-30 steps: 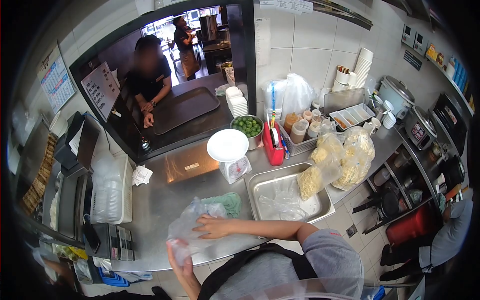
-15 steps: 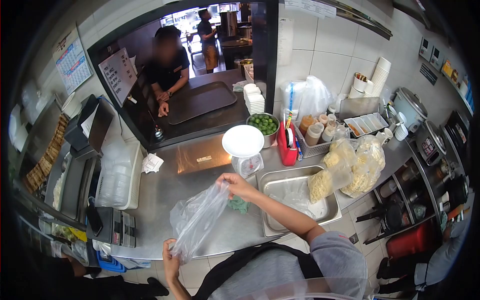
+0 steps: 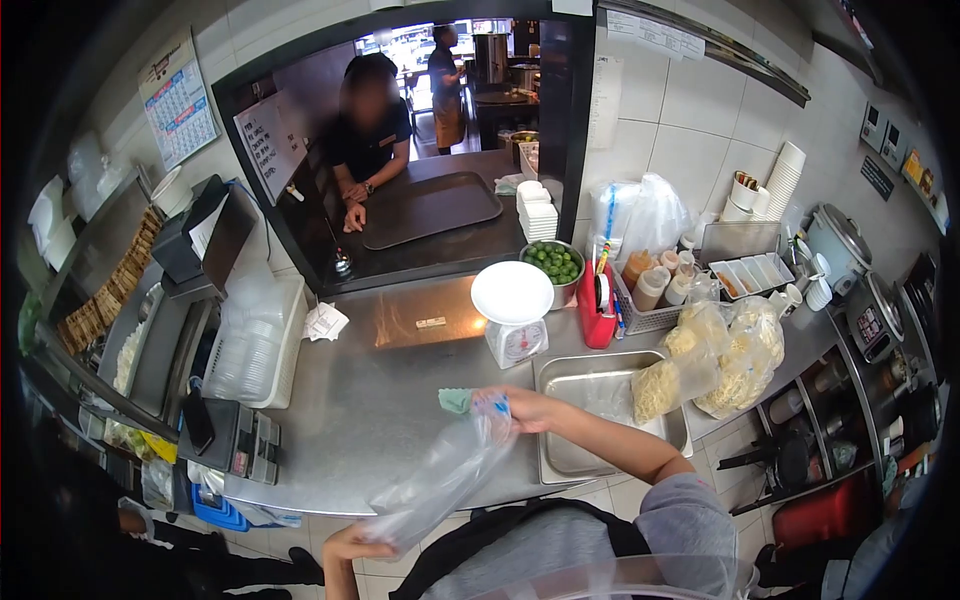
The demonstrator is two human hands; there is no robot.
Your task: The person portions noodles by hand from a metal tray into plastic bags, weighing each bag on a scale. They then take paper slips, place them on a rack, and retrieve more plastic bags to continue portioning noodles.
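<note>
The right hand [image 3: 527, 408] pinches the top corner of a clear plastic bag [image 3: 440, 482] above the table [image 3: 360, 420], just beside a green cloth [image 3: 455, 400]. The left hand [image 3: 350, 548] closes on the bag's lower end, off the table's front edge. The thin film is pulled taut between them, so a harder tug could slip a pinch or tear the bag.

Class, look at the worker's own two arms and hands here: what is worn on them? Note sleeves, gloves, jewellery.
The right hand is bare, no glove or watch showing; its forearm is uncovered up to a short grey sleeve. The left hand is ungloved too; only its wrist shows, with no sleeve in view.
</note>
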